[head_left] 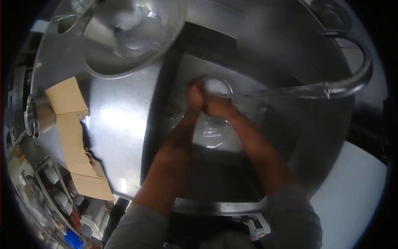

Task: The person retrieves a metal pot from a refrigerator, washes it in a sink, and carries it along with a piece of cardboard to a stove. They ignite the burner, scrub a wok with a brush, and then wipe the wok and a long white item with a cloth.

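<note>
Looking down on a steel bench [120, 99], spread across most of the view, with a deep sink [219, 206] let into it. At lower right, past the bench's edge, a plain white surface [352, 195]. At lower left, shelves [62, 189] crowded with pale things, too small to name. Reaching in from below with both forearms, in grey sleeves [143, 226]. On the bench at upper left, beside the sink, a wide steel bowl [101, 60] with a pale, blurred patch inside. Nearer, along the bench's left side, a long piece of brown card [72, 141], creased into panels and torn ragged on the side facing the sink. At right, a curved tap [367, 62], sending water [282, 92] in a clear stream toward the hands. Just left of the card, a steel pot [43, 114]. Over the sink, left hand [195, 96] and right hand [219, 106] close together. Just beyond the right hand, within the sink, a round dish [217, 86] with bright rim and pale middle. Cannot tell if held or only behind the hands. Cannot call the fingers apart, together or clamped on the dish: too blurred. Left of the left hand, small greenish specks [177, 111] in the sink.
</note>
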`<action>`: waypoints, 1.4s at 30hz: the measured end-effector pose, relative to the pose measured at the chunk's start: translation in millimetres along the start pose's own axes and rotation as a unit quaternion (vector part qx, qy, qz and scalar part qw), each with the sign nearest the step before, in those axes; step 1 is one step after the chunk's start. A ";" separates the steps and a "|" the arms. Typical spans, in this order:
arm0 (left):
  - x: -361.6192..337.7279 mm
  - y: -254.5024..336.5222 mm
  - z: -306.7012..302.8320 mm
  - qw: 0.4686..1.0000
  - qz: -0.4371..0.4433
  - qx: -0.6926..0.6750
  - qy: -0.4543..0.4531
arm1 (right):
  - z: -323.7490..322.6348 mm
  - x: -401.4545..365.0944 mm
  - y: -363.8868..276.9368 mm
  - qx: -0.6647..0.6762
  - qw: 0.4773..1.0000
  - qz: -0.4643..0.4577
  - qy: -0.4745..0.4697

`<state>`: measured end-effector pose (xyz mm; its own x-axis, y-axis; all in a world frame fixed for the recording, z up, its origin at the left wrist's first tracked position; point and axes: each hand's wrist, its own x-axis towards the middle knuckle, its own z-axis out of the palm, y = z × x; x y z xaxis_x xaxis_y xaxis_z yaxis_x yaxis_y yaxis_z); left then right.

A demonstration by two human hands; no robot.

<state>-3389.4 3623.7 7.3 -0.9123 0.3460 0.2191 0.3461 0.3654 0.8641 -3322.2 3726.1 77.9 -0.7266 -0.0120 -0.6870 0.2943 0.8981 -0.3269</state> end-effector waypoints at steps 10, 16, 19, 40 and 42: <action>6.2 11.6 -11.1 0.998 -0.002 0.046 -0.034 | 44.6 41.3 34.1 -0.116 0.989 0.014 0.094; 8.5 10.5 -2.9 0.998 0.039 0.040 0.000 | 61.6 42.6 35.9 -0.113 0.980 -0.005 0.164; 9.3 10.9 -4.1 0.997 0.037 0.069 -0.010 | 44.9 44.4 31.1 -0.137 0.988 -0.023 0.066; 6.6 8.8 -6.8 0.996 -0.043 0.007 -0.075 | 22.5 20.1 -1.1 0.106 0.985 0.079 0.113; 4.6 12.0 -3.8 0.994 -0.056 0.054 -0.072 | 42.1 31.4 13.8 0.122 0.983 0.012 0.139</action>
<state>-3390.3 3626.3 20.5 -0.9082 0.4157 0.0497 0.2722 0.4961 0.8245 -3314.9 3719.6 24.5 -0.8490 0.1592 -0.5038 0.4290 0.7643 -0.4814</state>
